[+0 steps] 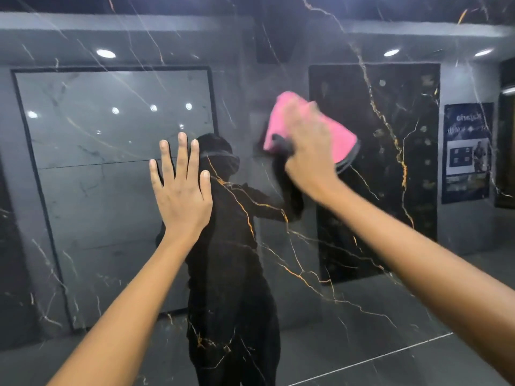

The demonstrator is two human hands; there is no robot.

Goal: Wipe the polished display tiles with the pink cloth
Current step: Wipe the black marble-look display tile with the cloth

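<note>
The right hand [308, 151] presses the pink cloth [338, 137] flat against the polished black tile [278, 260], a glossy dark slab veined with gold and white that fills the whole view. The cloth sits under the palm and fingers, spreading out above and to the right of the grip, with a grey edge showing at its lower right corner. This hand is motion-blurred, so its fingers cannot be told apart; they seem to lie over the cloth, and whether they are straight or curled into the fabric cannot be told.

The left hand [181, 190] is to the left of the cloth and a little lower, well apart from it. Its grip is fully open: four fingers and thumb spread wide, palm flat against the tile, holding nothing.

Both bare forearms run in from the bottom edge, cut off by the frame below the elbow.

The tile's surface mirrors the room, which makes much of it hard to read. Between the two hands stands the dark reflection of the person [231, 246], with the raised arm's reflection meeting the cloth. Also reflected are a large grey framed panel [111, 135] to the left of the open hand, a dark panel [390, 162] behind the cloth, round ceiling lights [106, 53], and a poster [466, 153] far to the right whose print is too blurred to read.
</note>
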